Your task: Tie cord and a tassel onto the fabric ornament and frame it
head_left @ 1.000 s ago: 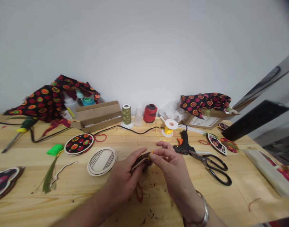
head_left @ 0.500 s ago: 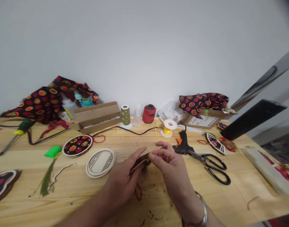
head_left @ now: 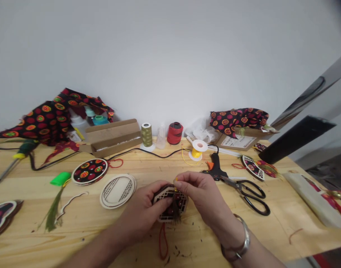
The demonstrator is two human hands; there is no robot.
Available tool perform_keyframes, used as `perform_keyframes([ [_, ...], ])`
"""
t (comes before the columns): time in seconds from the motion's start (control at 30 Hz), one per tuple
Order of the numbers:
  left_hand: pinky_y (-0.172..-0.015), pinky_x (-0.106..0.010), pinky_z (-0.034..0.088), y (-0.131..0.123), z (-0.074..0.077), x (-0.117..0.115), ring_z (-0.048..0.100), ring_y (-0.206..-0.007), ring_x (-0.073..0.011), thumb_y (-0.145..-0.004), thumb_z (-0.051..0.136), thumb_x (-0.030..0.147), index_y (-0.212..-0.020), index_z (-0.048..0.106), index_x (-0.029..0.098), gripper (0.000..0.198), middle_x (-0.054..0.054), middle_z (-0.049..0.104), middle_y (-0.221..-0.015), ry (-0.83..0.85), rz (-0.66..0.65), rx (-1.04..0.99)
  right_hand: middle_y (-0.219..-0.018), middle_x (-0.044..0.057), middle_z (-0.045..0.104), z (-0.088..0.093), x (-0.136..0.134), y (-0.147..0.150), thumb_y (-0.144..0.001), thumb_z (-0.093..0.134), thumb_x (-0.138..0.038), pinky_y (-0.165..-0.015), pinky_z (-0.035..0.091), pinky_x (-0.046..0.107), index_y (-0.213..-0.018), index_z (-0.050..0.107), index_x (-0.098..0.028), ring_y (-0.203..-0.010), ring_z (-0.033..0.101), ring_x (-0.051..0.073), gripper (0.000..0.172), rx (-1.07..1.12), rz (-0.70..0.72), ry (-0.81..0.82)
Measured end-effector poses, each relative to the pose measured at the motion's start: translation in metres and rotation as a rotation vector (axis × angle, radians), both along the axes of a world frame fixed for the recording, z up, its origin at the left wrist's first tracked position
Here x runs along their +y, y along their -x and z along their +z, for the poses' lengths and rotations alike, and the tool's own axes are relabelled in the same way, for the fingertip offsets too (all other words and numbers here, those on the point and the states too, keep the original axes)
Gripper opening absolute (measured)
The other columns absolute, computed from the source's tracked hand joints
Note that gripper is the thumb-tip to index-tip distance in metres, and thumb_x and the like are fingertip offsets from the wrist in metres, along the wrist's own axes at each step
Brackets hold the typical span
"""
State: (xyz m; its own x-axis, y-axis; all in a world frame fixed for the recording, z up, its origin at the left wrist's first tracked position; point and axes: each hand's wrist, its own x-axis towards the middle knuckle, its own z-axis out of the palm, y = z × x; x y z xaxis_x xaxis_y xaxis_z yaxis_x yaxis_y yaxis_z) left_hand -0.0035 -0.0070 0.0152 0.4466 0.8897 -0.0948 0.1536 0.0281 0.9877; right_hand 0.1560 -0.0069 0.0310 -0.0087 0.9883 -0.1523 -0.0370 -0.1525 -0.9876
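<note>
turned from nearly edge-on half a second ago, the ornament (head_left: 167,192) has swung round so that its latticed front faces up towards the wearer. it sits in the left hand (head_left: 145,203), low in front of the person, over the near middle of the desk (head_left: 83,219); whether its lower edge touches the wood i cannot tell. the left fingers grasp it by one side, thumb across the front and the rest mostly hidden behind, probably because that steadies the piece while leaving its top edge free. at that edge the fingers of the right hand (head_left: 202,191) pinch a small bit of yellow cord (head_left: 176,180) (the tips hide how it is fastened). a dark tassel (head_left: 176,211) hangs down over the front, and a red loop (head_left: 163,242) trails from the bottom, perhaps left hanging as it needs no holding.

round about, the scissors (head_left: 239,185) and glue gun (head_left: 216,169) lie just beyond the right hand, likely put there for an easy reach. the yellow spool (head_left: 197,152) stands behind them, while the red spool (head_left: 175,133) and green spool (head_left: 147,134) stand near the wall, seemingly to keep out of the way. a pale disc (head_left: 118,191) lies flat beyond the left hand.
</note>
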Motion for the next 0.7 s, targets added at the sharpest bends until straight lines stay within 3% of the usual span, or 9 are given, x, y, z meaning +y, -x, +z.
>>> perform_keyframes([
  [0.1, -0.075, -0.028, 0.053, 0.001, -0.002, 0.000, 0.065, -0.083, -0.0185, -0.080, 0.058, 0.022, -0.106, 0.065, 0.022, 0.027, 0.000, 0.071, -0.090, 0.055, 0.004, -0.047, -0.057, -0.002, 0.060, -0.001, -0.002, 0.003, -0.064, 0.068, -0.025, -0.053, 0.040, 0.023, -0.065, 0.067, -0.016, -0.054, 0.050, 0.010, 0.009, -0.032, -0.017, 0.009],
  [0.4, -0.072, -0.029, 0.052, 0.000, -0.004, 0.000, 0.063, -0.077, -0.0175, -0.079, 0.059, 0.022, -0.103, 0.064, 0.019, 0.024, 0.000, 0.068, -0.081, 0.148, 0.010, -0.125, -0.060, -0.002, 0.059, -0.004, -0.002, 0.007, -0.065, 0.066, -0.024, -0.052, 0.040, 0.022, -0.066, 0.064, -0.016, -0.055, 0.049, 0.011, 0.008, -0.053, -0.045, -0.022],
  [0.7, -0.066, -0.028, 0.051, 0.000, -0.004, -0.001, 0.061, -0.071, -0.0160, -0.078, 0.059, 0.021, -0.101, 0.064, 0.017, 0.023, 0.000, 0.066, -0.080, 0.186, 0.024, -0.137, -0.060, -0.004, 0.054, -0.012, -0.007, 0.011, -0.076, 0.058, -0.020, -0.051, 0.038, 0.020, -0.069, 0.059, -0.018, -0.055, 0.046, 0.010, 0.008, -0.184, -0.057, -0.208],
])
